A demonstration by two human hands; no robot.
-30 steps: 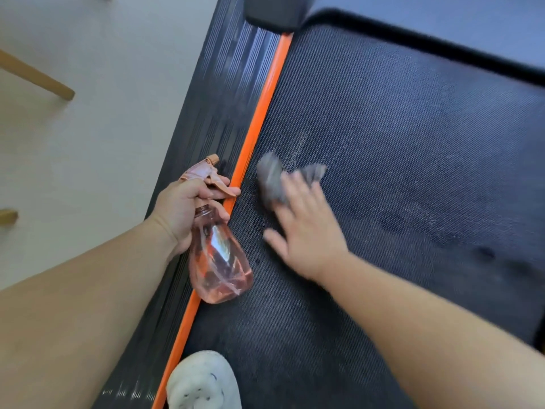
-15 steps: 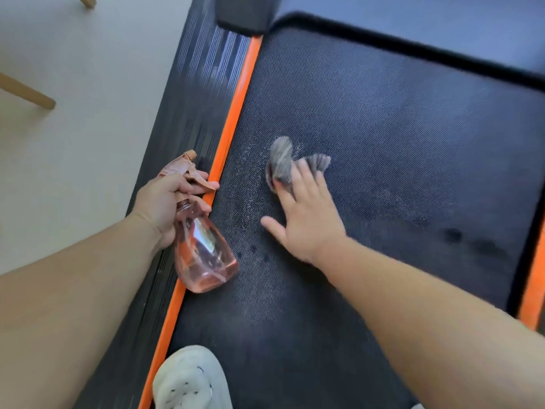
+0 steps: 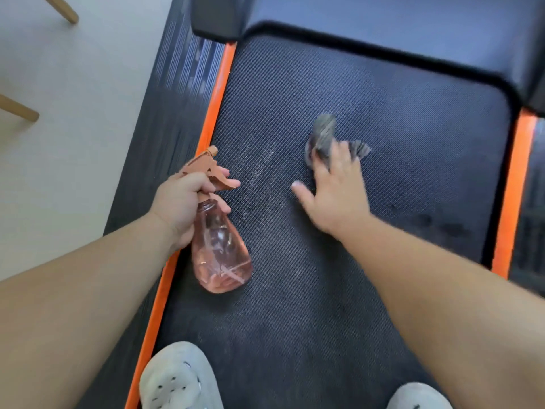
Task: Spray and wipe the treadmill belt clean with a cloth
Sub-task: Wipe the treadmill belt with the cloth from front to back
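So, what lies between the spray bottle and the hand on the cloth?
Head view: only bare belt, with a pale speckled streak, between the spray bottle and the right hand.

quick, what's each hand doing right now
Left hand: grips the spray bottle at its neck.
Right hand: open, flat fingers pressing the grey cloth onto the treadmill belt.

Clearance on the treadmill belt (image 3: pixel 398 137)
Open surface lay right of the cloth (image 3: pixel 324 131); the front cover (image 3: pixel 383 28) closed the far end; the spray bottle (image 3: pixel 219 255) and a shoe (image 3: pixel 180 379) blocked the near left.
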